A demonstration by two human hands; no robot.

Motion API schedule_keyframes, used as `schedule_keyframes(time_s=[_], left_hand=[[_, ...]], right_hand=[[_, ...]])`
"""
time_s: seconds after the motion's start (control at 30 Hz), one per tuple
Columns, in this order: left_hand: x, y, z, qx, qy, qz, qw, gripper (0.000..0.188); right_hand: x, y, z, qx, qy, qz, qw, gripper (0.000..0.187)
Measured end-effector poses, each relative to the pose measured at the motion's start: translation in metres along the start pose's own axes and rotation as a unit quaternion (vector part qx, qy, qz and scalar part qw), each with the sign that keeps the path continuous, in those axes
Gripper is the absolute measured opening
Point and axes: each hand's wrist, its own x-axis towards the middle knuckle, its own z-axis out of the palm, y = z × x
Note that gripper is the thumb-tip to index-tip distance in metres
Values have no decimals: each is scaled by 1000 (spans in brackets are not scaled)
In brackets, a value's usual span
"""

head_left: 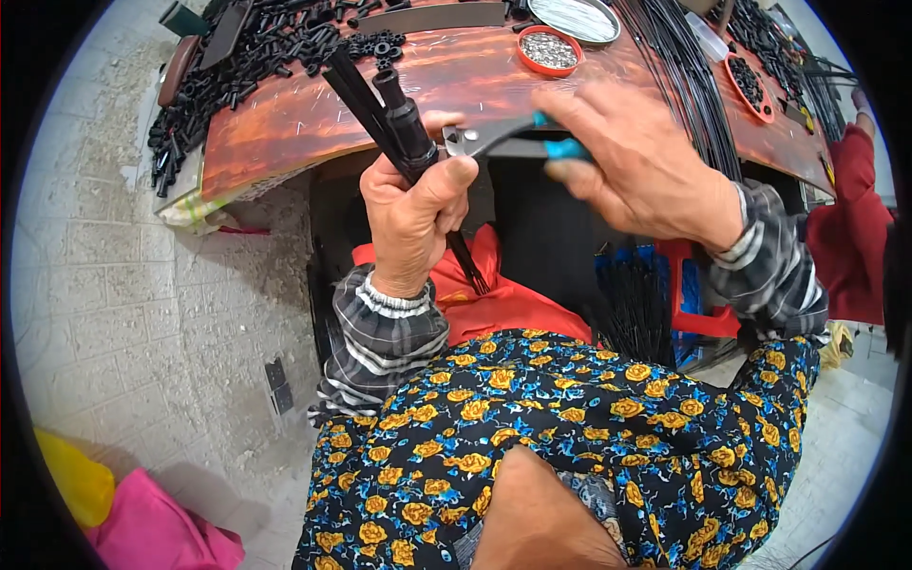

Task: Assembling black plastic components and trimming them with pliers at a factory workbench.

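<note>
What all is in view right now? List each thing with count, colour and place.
rod bundle: one, black, in left hand
pliers: one pair, metal with blue grips, in right hand
table: one, reddish-brown, ahead
loose tubes: many, black, table's left end
small bowl: one, red, holds small silvery parts, table top centre
long rods: many, black, table right
red cloth: one, on lap
left hand: gripping rod bundle
right hand: gripping pliers
</note>
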Motion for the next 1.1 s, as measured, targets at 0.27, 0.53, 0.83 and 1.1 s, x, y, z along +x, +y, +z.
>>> schedule_keyframes(time_s=[0.27, 0.53, 0.83, 1.1], left_hand=[[-3, 0, 3, 92, -72, -15, 993, 51], [-3, -7, -6, 90, -94, 37, 991, 60], [11, 2, 6, 36, 46, -82, 995, 91], [14, -1, 9, 61, 84, -58, 993, 88]], right_hand=[[11, 17, -2, 533, -440, 214, 690, 28], [0, 19, 16, 564, -417, 180, 690, 25], [-11, -5, 35, 111, -17, 97, 989, 54], [-9, -9, 52, -37, 77, 88, 993, 62]])
